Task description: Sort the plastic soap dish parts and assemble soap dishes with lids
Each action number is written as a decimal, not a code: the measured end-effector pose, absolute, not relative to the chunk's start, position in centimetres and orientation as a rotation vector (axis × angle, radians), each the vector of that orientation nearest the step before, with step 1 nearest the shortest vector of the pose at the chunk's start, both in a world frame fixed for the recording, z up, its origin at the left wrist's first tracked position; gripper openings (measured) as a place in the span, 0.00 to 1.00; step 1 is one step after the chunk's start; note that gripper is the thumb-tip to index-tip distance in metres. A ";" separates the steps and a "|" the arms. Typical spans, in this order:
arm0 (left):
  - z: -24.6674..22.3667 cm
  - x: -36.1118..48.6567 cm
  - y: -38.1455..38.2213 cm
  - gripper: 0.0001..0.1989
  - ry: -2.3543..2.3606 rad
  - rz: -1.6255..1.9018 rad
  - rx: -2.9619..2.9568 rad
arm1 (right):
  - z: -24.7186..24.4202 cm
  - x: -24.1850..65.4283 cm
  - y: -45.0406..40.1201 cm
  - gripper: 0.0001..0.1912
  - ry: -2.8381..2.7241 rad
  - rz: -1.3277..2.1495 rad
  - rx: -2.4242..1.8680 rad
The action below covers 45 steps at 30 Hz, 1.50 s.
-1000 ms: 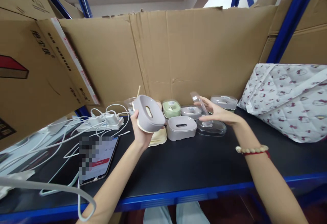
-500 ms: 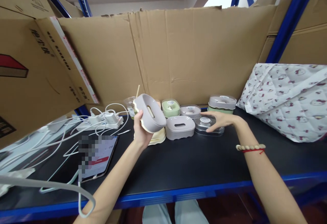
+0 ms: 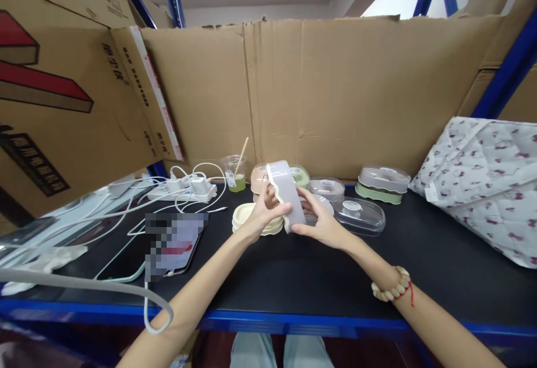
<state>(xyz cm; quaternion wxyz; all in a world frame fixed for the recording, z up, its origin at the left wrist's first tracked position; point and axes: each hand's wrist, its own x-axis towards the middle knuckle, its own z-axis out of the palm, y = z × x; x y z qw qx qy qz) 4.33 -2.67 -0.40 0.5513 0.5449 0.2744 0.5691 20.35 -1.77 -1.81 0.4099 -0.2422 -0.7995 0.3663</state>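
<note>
A lavender-grey oval box [image 3: 292, 203] with a wavy cream edge is tipped up on its side above the black shelf. My left hand [image 3: 265, 211] is closed on its cream-edged side, with the thumb across it. From the other side my right hand [image 3: 319, 220] grips the grey wall, thumb low and fingers higher. Stacked cream wavy-edged pieces [image 3: 243, 217] lie just left of and behind the box. Behind my right hand, another grey oval piece [image 3: 325, 204] is partly hidden. A clear oval lid [image 3: 361, 217] with a round label rests to its right.
At the back stand peach [image 3: 257, 179], green [image 3: 301, 177] and grey [image 3: 329, 187] lidded boxes, plus a grey-and-green one [image 3: 384, 182]. A cup with a straw [image 3: 237, 180], power strip [image 3: 201, 190], cables and phone [image 3: 180, 245] occupy the left. A quilted bag [image 3: 495, 183] stands right.
My right hand has moved left from above the clear lid and taken hold of the grey box. The box has come right and turned onto its side. The camera view has swung left.
</note>
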 end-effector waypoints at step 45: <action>1.9 0.8 -2.3 0.37 0.725 1.557 1.237 | -2.3 19.7 -2.0 0.10 -1.990 -0.569 -0.361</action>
